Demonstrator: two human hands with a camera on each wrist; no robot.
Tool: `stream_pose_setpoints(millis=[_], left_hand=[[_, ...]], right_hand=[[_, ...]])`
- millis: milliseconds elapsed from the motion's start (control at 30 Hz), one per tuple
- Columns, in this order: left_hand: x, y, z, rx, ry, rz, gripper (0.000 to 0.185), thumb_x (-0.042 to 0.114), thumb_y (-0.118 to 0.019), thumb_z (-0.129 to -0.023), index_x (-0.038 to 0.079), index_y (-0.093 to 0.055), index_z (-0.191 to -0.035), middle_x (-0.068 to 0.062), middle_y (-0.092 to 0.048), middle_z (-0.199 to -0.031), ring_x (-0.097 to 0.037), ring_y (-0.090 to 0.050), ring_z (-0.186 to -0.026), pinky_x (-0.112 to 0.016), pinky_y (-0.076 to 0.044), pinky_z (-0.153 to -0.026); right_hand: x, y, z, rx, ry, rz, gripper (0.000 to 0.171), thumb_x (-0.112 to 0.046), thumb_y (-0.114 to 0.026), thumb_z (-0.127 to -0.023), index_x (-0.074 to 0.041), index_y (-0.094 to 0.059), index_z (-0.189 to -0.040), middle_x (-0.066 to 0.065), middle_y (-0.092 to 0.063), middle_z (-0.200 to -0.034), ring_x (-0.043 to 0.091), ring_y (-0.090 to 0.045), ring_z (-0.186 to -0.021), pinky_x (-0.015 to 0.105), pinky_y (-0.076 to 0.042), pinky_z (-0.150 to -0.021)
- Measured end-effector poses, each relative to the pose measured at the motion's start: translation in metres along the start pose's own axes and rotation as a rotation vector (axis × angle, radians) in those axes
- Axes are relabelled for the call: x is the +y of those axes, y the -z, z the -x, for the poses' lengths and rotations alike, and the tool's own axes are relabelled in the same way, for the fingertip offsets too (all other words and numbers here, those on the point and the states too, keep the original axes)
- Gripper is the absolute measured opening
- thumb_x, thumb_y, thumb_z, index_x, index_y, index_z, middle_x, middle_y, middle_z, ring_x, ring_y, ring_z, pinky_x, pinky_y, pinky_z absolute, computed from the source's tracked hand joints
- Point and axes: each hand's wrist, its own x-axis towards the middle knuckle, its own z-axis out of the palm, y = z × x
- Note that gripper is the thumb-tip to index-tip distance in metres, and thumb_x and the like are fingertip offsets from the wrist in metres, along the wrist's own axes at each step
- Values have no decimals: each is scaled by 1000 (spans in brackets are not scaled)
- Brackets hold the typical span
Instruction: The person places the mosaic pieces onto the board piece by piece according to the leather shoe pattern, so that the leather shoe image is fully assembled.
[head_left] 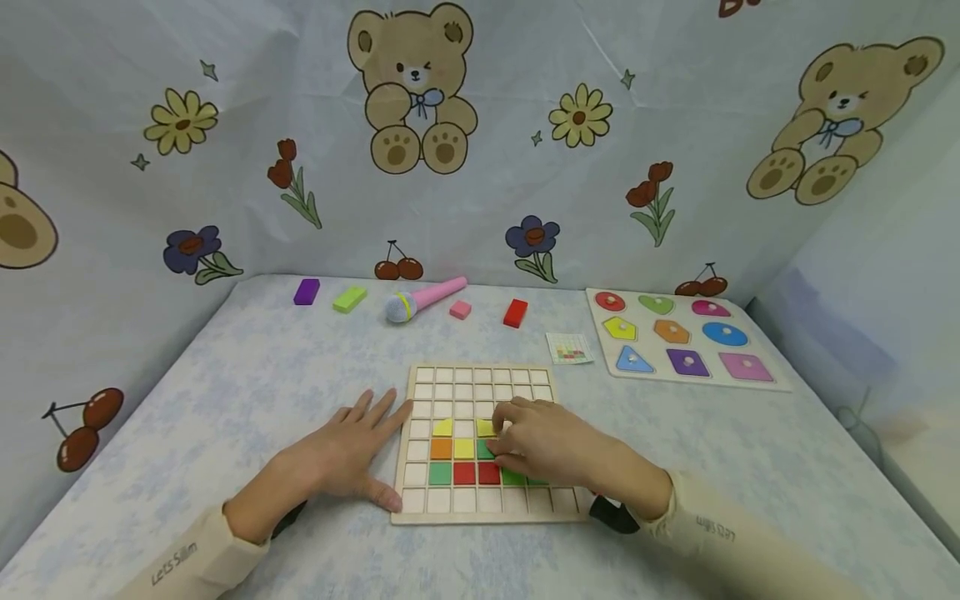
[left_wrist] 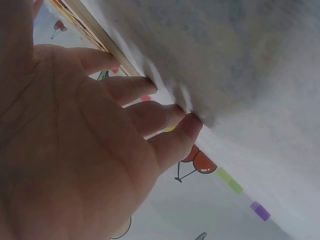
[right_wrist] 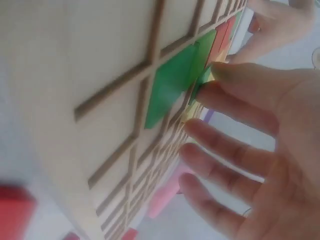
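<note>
Both hands work the grid board (head_left: 480,379): left hand (head_left: 352,454) spread flat steadying it, right hand (head_left: 543,446) pinching a green tile (right_wrist: 172,82); a nudge might dislodge neighbouring tiles.

Your bench (head_left: 247,375) wears a pale blue mottled cloth. In front of you lies a wooden grid board (head_left: 480,442), flat, with coloured tiles in some of its cells. Your left hand (head_left: 348,454) rests flat on the cloth, fingertips at the board's left edge. Along the far edge lie a purple block (head_left: 306,292), a green block (head_left: 349,299), a pink toy microphone (head_left: 423,299), a small pink block (head_left: 460,310) and a red block (head_left: 515,312), well apart from the board. To the far right lies a shape puzzle board (head_left: 678,337), and just left of it a small pattern card (head_left: 570,348).
</note>
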Motion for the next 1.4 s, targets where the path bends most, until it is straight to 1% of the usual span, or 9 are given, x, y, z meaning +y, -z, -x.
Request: stream_pose_setpoints(millis=[100, 233, 367, 600, 767, 967, 1100, 1200, 1400], left_hand=[[0, 0, 0, -1, 0, 1, 128, 74, -73, -67, 11, -16, -162, -21, -8, -167, -49, -3, -152, -68, -16, -117], [1, -1, 1, -9, -6, 14, 127, 72, -75, -68, 10, -16, -162, -22, -8, -167, -50, -4, -152, -69, -16, -116], [3, -1, 2, -13, -14, 20, 127, 71, -75, -68, 10, -15, -162, -22, -9, -167, -51, -4, -152, -69, -17, -116], [2, 1, 2, -16, -15, 0, 127, 73, -73, -68, 10, -15, -162, -22, -8, -167, -51, -4, -151, -69, -17, -115], [-1, 2, -1, -11, -16, -11, 127, 74, -72, -68, 12, -14, -162, -21, -7, -168, -50, -3, -152, -69, -17, -116], [-1, 2, -2, -6, -8, -6, 128, 74, -73, -67, 12, -14, -162, -20, -8, -168, -50, -3, -152, -69, -16, -116], [0, 1, -2, -7, -6, -4, 128, 74, -73, -67, 13, -14, -162, -20, -7, -168, -49, -2, -152, -69, -16, -116], [0, 1, -3, -6, -9, -2, 127, 74, -73, -68, 13, -14, -162, -20, -6, -168, -49, -2, -152, -69, -16, -116], [1, 0, -2, 0, -7, 3, 128, 74, -73, -67, 12, -14, -162, -21, -7, -167, -50, -3, -152, -69, -16, -116]], right_hand=[[-3, 1, 5, -18, 6, 54, 24, -35, -69, -96, -24, -77, -116, -4, -64, -111, 14, -58, -100, 34, -56, -86], [-1, 0, 12, -48, -13, -18, 31, -35, -67, -97, -23, -72, -126, -4, -62, -117, 13, -57, -102, 31, -55, -87], [8, 2, 25, -77, -110, -129, 41, -38, -66, -98, -24, -65, -136, -3, -60, -128, 13, -57, -112, 34, -54, -94], [33, 9, 51, -145, -312, -315, 45, -43, -74, -90, -23, -68, -131, -3, -62, -129, 17, -58, -113, 41, -55, -94], [57, 13, 62, -142, -323, -383, 43, -36, -78, -87, -21, -69, -127, -6, -64, -120, 15, -58, -105, 41, -55, -92], [77, 15, 69, -150, -295, -449, 27, -27, -83, -84, -22, -71, -108, -8, -66, -106, 16, -59, -96, 36, -54, -83], [79, 18, 75, -263, -283, -556, 25, -21, -85, -80, -24, -69, -99, -8, -64, -93, 15, -58, -87, 28, -51, -75], [78, 17, 77, -334, -289, -573, 28, -19, -88, -77, -25, -67, -94, -7, -61, -87, 13, -57, -83, 24, -49, -71], [73, 14, 73, -328, -257, -570, 26, -15, -86, -77, -24, -65, -89, -7, -60, -83, 13, -57, -81, 23, -49, -69]])
